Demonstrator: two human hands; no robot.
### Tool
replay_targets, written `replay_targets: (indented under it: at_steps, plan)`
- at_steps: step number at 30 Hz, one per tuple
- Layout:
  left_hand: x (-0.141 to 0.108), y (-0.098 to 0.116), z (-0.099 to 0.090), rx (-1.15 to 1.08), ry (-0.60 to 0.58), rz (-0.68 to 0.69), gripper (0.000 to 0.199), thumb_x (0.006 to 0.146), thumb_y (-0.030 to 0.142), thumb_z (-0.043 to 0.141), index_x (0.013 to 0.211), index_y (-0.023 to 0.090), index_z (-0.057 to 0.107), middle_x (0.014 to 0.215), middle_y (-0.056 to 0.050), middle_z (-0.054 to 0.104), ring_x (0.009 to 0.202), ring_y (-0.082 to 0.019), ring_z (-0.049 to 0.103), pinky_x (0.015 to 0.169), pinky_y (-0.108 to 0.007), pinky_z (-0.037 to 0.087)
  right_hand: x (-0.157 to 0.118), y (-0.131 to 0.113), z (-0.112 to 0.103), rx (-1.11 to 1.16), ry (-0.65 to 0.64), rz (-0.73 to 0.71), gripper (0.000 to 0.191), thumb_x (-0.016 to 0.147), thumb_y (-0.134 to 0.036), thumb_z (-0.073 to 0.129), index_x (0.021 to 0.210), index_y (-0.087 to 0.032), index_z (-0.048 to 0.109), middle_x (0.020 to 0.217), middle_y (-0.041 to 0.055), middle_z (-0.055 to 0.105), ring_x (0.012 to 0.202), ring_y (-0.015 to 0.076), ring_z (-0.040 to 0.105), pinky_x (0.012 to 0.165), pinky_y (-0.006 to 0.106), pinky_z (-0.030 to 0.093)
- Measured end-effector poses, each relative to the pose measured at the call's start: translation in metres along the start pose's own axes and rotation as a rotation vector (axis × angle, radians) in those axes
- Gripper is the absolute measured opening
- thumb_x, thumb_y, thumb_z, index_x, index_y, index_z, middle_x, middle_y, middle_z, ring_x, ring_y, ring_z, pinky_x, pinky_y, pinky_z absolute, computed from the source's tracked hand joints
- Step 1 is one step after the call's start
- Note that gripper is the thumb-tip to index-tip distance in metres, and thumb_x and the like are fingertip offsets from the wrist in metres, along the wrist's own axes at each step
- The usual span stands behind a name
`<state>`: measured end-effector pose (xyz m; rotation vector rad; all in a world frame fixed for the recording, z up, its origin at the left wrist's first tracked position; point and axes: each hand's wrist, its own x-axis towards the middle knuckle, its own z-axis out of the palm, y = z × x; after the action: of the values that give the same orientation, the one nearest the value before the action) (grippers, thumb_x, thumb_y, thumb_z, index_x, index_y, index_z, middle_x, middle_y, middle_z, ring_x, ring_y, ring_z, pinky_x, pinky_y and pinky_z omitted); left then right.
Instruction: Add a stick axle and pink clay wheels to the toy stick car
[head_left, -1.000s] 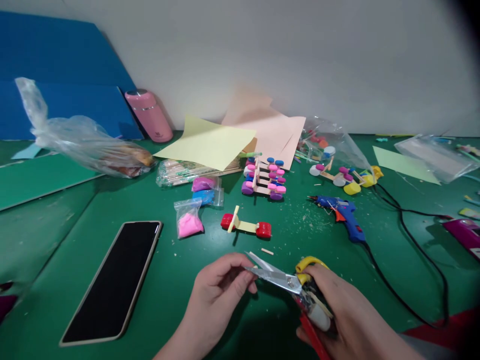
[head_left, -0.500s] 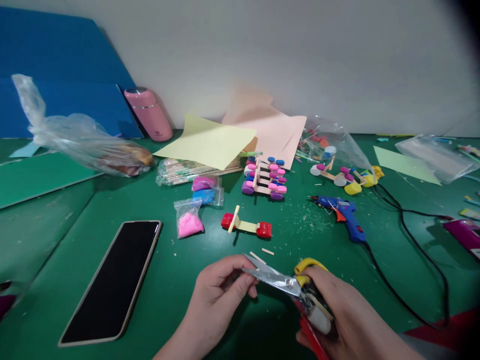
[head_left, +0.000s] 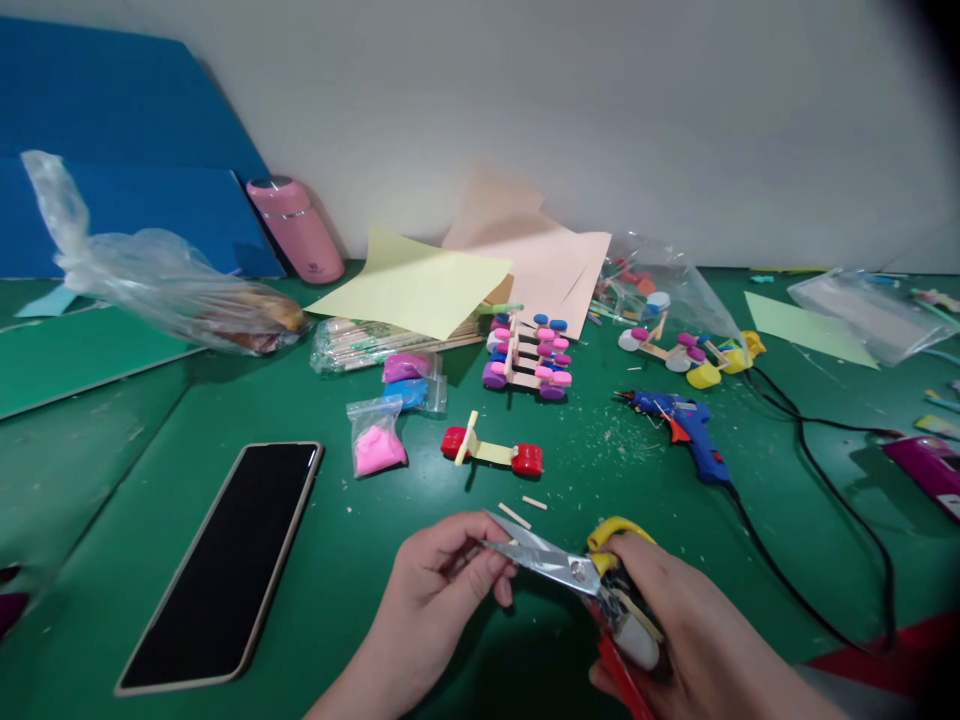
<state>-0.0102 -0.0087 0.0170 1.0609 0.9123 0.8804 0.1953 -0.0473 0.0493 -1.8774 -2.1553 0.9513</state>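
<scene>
Lone scooter (head_left: 493, 453): on the surface (head_left: 592, 490); centre of the dial, with 12 o'clock towards the wall (head_left: 525, 120).
Scooter row (head_left: 527, 380): 1 o'clock, in front of the paper sheets (head_left: 420, 280).
Glue gun (head_left: 691, 425): 3 o'clock; further scooters (head_left: 681, 353) behind it.
Cut sticks (head_left: 514, 515): two, near 5 o'clock, between lone scooter and scissors (head_left: 577, 572).
Hands: left hand (head_left: 442, 580) at 7 o'clock, right hand (head_left: 667, 610) at 4, scissors between.
Phone (head_left: 225, 570): 8 o'clock.
Packets (head_left: 379, 448): 9 to 11 o'clock.
Stick bundle (head_left: 375, 345): behind packets, partly under the sheets.
Flask (head_left: 300, 235): between 10 and 11 o'clock, farthest back.
</scene>
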Motion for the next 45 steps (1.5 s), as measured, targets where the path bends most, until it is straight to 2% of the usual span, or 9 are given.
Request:
replay_targets:
  at_steps: [12, 16, 20, 23, 26, 30, 37, 40, 45]
  plan:
    - [-0.001, -0.003, 0.000, -0.089, -0.029, -0.077, 0.012, 0.078, 0.022, 0.057, 0.068, 0.015, 0.059, 0.059, 0.003, 0.057, 0.048, -0.006, 0.052, 0.051, -0.019, 0.039, 0.002, 0.016, 0.021, -0.058, 0.007, 0.003, 0.022, 0.065, -0.032, 0.062, 0.070, -0.022, 0.043, 0.065, -0.0016, 0.059, 0.054, 0.0149, 0.051, 0.048, 0.024, 0.038]
    - [-0.003, -0.001, -0.001, -0.056, -0.050, -0.094, 0.013, 0.079, 0.025, 0.056, 0.069, 0.016, 0.057, 0.058, 0.004, 0.056, 0.048, -0.006, 0.051, 0.051, -0.019, 0.038, 0.007, 0.027, 0.021, -0.035, 0.049, 0.121, 0.021, 0.071, -0.039, 0.058, 0.077, -0.023, 0.046, 0.066, -0.0010, 0.060, 0.054, 0.0163, 0.056, 0.049, 0.025, 0.041]
    - [-0.003, 0.004, -0.016, 0.386, 0.090, 0.007, 0.013, 0.080, 0.027, 0.052, 0.072, 0.018, 0.057, 0.057, 0.003, 0.056, 0.052, -0.010, 0.053, 0.051, -0.021, 0.040, 0.014, 0.047, 0.007, -0.049, 0.170, 0.236, 0.023, 0.076, -0.044, 0.051, 0.086, -0.024, 0.048, 0.076, 0.0010, 0.063, 0.063, 0.0179, 0.061, 0.054, 0.026, 0.046]
    - [0.001, 0.002, -0.035, 0.906, 0.256, 0.271, 0.009, 0.079, 0.024, 0.052, 0.077, 0.018, 0.058, 0.073, -0.002, 0.063, 0.067, -0.015, 0.057, 0.062, -0.026, 0.042, 0.020, 0.067, -0.002, -0.198, 0.322, 0.274, 0.030, 0.076, -0.045, 0.050, 0.095, -0.023, 0.050, 0.089, 0.0044, 0.063, 0.074, 0.0213, 0.063, 0.060, 0.030, 0.048]
    - [0.009, -0.008, -0.051, 1.340, 0.277, 0.489, 0.011, 0.081, 0.021, 0.048, 0.080, 0.016, 0.058, 0.072, -0.004, 0.063, 0.070, -0.019, 0.056, 0.067, -0.032, 0.041, 0.024, 0.086, -0.004, -0.342, 0.413, 0.232, 0.039, 0.072, -0.046, 0.052, 0.100, -0.018, 0.051, 0.095, 0.0092, 0.061, 0.080, 0.0241, 0.062, 0.064, 0.033, 0.050]
    - [0.016, -0.020, -0.060, 1.650, 0.289, 0.518, 0.015, 0.082, 0.017, 0.046, 0.077, 0.017, 0.060, 0.072, -0.005, 0.063, 0.071, -0.021, 0.055, 0.066, -0.034, 0.038, 0.024, 0.098, -0.008, -0.442, 0.452, 0.137, 0.044, 0.072, -0.045, 0.054, 0.104, -0.014, 0.051, 0.097, 0.0120, 0.058, 0.083, 0.0258, 0.061, 0.065, 0.035, 0.050]
    - [0.014, -0.020, -0.055, 1.656, 0.353, 0.514, 0.013, 0.081, 0.019, 0.047, 0.082, 0.016, 0.060, 0.079, -0.008, 0.060, 0.076, -0.023, 0.053, 0.064, -0.035, 0.036, 0.024, 0.057, -0.005, -0.242, 0.649, -0.162, 0.018, 0.081, -0.028, 0.049, 0.094, -0.019, 0.058, 0.091, 0.0070, 0.062, 0.090, 0.0216, 0.057, 0.080, 0.035, 0.045]
    - [0.008, -0.017, -0.045, 1.555, 0.301, 0.570, 0.012, 0.081, 0.018, 0.048, 0.083, 0.016, 0.059, 0.080, -0.007, 0.059, 0.077, -0.021, 0.051, 0.067, -0.034, 0.037, 0.034, 0.030, 0.013, -0.071, 0.444, -0.204, 0.021, 0.084, -0.022, 0.045, 0.102, -0.021, 0.055, 0.096, 0.0061, 0.058, 0.078, 0.0156, 0.059, 0.067, 0.026, 0.049]
    - [0.000, -0.014, -0.024, 1.442, 0.087, 0.527, 0.014, 0.083, 0.020, 0.045, 0.081, 0.017, 0.059, 0.076, -0.005, 0.057, 0.079, -0.021, 0.049, 0.071, -0.036, 0.037, 0.056, 0.005, 0.032, -0.072, 0.275, -0.259, 0.017, 0.084, -0.018, 0.044, 0.097, -0.021, 0.056, 0.095, 0.0045, 0.056, 0.082, 0.0162, 0.057, 0.070, 0.027, 0.046]
